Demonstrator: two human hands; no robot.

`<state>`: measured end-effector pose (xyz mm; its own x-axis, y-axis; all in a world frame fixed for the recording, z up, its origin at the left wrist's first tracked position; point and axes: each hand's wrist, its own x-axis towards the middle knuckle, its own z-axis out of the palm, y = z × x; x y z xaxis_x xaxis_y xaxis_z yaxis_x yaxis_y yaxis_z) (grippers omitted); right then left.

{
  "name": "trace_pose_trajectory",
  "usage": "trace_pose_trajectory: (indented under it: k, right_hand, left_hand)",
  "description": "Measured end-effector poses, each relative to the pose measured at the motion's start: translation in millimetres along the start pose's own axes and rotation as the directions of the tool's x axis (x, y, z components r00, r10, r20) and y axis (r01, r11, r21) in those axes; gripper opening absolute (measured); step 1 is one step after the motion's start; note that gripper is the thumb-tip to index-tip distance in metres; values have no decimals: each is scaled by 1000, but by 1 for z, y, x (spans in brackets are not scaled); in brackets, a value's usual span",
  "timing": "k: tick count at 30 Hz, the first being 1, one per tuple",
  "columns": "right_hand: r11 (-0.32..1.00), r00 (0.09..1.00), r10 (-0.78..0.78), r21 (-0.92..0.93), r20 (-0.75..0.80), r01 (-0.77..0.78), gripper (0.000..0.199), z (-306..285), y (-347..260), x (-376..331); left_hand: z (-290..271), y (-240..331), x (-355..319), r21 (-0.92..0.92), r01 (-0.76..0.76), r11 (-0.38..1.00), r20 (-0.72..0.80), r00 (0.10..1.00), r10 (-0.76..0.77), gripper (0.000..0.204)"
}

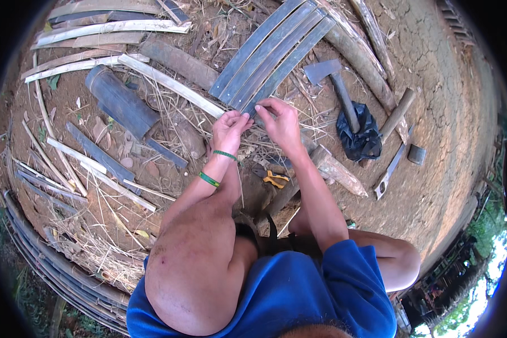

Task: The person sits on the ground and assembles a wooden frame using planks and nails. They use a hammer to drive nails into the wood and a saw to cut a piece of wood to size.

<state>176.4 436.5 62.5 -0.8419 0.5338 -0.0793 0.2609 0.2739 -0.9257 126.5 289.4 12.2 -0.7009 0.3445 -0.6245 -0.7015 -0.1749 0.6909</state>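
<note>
Several dark split-bamboo slats (270, 53) lie side by side as a panel, small pale dots showing near their close end. At that end my left hand (229, 130) is closed, thumb and fingertips pinched at the edge of the slats. My right hand (281, 125) meets it from the other side, its thumb and forefinger pressed together over the nearest slat corner. Whatever sits between the fingertips of either hand is too small to make out. Below the hands lie yellow-handled pliers (276, 179) on the ground.
To the right lie a hatchet (343, 96), a black plastic bag (359, 132), a handsaw (391, 172) and a pointed wooden stake (338, 172). Leftward are a thick bamboo piece (121, 101) and many split strips (104, 27). Logs (360, 59) lie behind.
</note>
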Motion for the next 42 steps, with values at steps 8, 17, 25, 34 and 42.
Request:
trace_pose_trajectory:
  k: [8,17,25,34,42]
  right_hand:
    - [997,998,-7,-73,61,12,13,-6,-5,3]
    - [989,996,-42,-139,76,53,13,-7,-12,6]
    - [981,991,-109,-153,74,119,13,-8,-11,6]
    - [963,993,-86,-247,86,105,11,-7,-26,5]
    - [981,998,-58,-186,-3,56,10,1,-18,4]
  left_hand:
    - [1,-2,0,-22,-4,1000,-4,1000,4,20]
    - [-4,-10,3,-31,-41,999,11,999,41,19]
    - [-2,-8,3,-21,-42,999,15,999,42,22]
    - [11,33,-19,670,-580,464,204,744,636,17]
    - [19,29,7,629,-706,324,412,657,632,26]
